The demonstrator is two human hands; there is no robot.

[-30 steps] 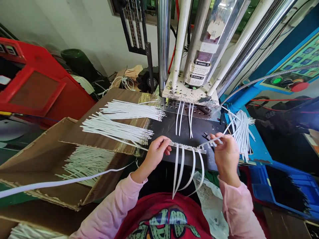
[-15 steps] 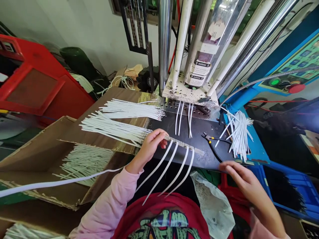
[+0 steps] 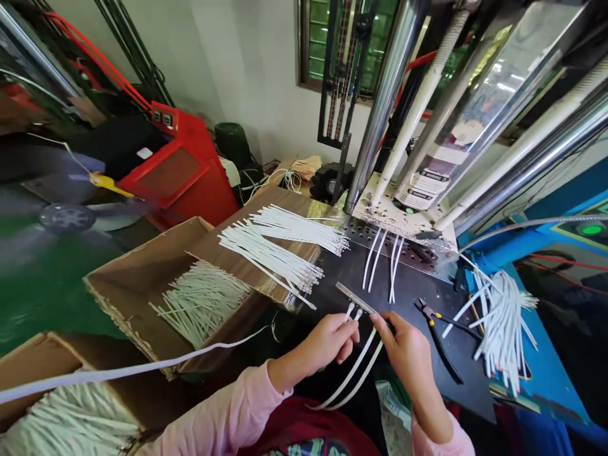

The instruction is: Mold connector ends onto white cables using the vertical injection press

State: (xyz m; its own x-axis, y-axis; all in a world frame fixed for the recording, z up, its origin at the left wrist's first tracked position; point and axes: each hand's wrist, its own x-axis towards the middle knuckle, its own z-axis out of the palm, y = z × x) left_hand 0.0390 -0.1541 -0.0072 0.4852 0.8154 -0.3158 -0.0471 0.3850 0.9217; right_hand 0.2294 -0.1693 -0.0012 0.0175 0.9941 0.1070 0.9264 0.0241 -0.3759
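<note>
Both hands have closed in: my left hand pinches the cable ties, my right hand grips the runner; the next move calls for the pliers.

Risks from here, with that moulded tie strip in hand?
The right hand works close to the side cutters on the dark plate; a knock could shift them. Loose white ties heaped at the plate's edge might slide off. The moulded strip is near the perforated platen, so fingers could stray there.
</note>
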